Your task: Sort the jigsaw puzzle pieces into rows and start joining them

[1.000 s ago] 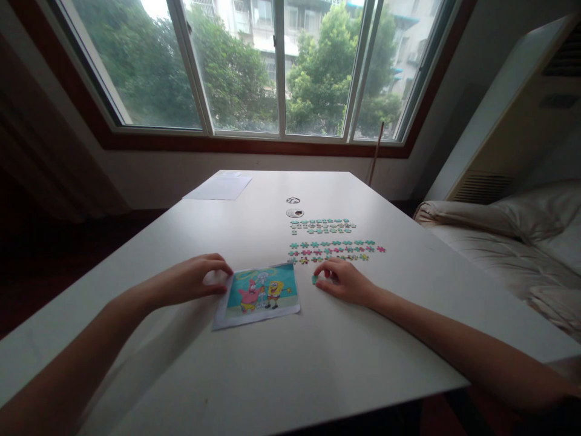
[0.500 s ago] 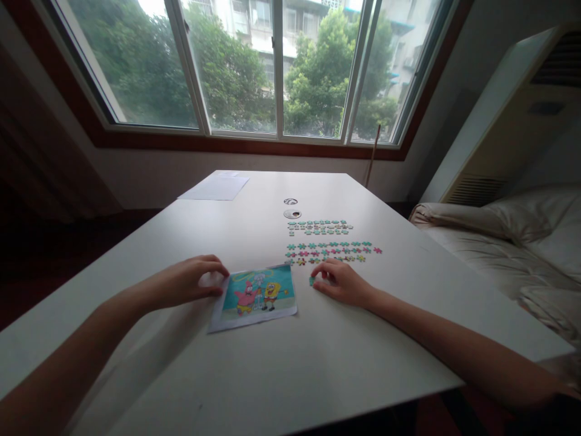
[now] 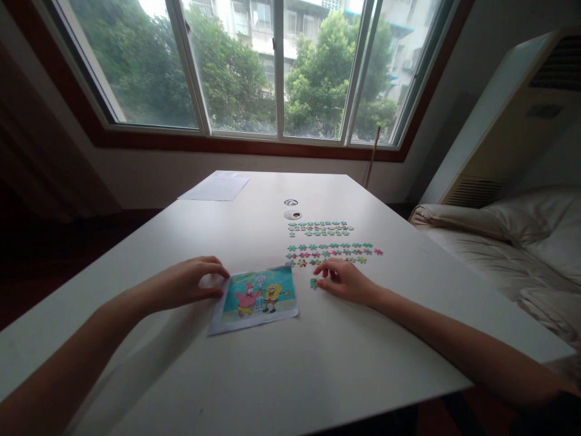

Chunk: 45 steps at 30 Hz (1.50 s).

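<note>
My left hand [image 3: 193,280] rests on the table with thumb and forefinger apart, their tips at the left edge of a printed cartoon picture [image 3: 259,292]. My right hand [image 3: 347,281] is to the right of that sheet, its fingers curved and spread apart. A small teal jigsaw piece [image 3: 313,283] lies by its thumb tip, which seems to touch the piece's right side. Just beyond this hand, several rows of loose jigsaw pieces [image 3: 330,246] in teal, pink and yellow are laid out; the hand hides part of the nearest row.
Two flat round items [image 3: 293,215] lie behind the puzzle rows. White paper [image 3: 214,186] sits at the far left of the white table [image 3: 254,381]. A cream sofa [image 3: 494,227] stands on the right, and a window [image 3: 240,72] is beyond the table.
My right forefinger has lifted off the teal jigsaw piece and the hand has shifted slightly right, so more of the piece shows. My left hand has stayed put.
</note>
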{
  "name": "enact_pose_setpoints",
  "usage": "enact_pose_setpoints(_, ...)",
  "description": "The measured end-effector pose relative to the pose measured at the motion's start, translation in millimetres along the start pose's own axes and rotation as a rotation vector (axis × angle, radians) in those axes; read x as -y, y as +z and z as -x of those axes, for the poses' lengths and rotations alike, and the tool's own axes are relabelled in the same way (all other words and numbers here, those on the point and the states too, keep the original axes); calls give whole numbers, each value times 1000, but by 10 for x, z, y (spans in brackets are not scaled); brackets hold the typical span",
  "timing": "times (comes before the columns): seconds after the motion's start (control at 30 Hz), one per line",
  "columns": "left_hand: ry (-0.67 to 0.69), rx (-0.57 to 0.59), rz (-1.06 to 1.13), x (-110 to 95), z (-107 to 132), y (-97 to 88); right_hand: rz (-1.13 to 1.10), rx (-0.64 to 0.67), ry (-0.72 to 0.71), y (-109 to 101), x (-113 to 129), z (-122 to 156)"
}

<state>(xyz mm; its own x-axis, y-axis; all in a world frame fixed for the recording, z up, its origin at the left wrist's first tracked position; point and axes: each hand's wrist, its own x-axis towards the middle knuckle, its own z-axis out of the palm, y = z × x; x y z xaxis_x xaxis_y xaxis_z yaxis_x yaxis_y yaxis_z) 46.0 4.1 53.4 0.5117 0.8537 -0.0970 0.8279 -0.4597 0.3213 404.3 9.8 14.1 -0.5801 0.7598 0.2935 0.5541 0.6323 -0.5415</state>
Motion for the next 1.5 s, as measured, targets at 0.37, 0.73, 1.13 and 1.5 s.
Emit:
enact_pose_setpoints(0.37, 10, -4, 7, 15, -3, 16, 376, -47, 216, -788, -927, -304)
enact_pose_setpoints(0.73, 11, 0, 9, 56, -11, 28, 521, -60, 271, -790, -1269, -563)
enact_pose_setpoints(1.13, 16, -12, -12, 30, -7, 30, 514, 2, 220, -537, -1124, -800)
enact_pose_setpoints(1.5, 2, -13, 8, 19, -8, 23, 601, -84, 522, -973, -1710, -507)
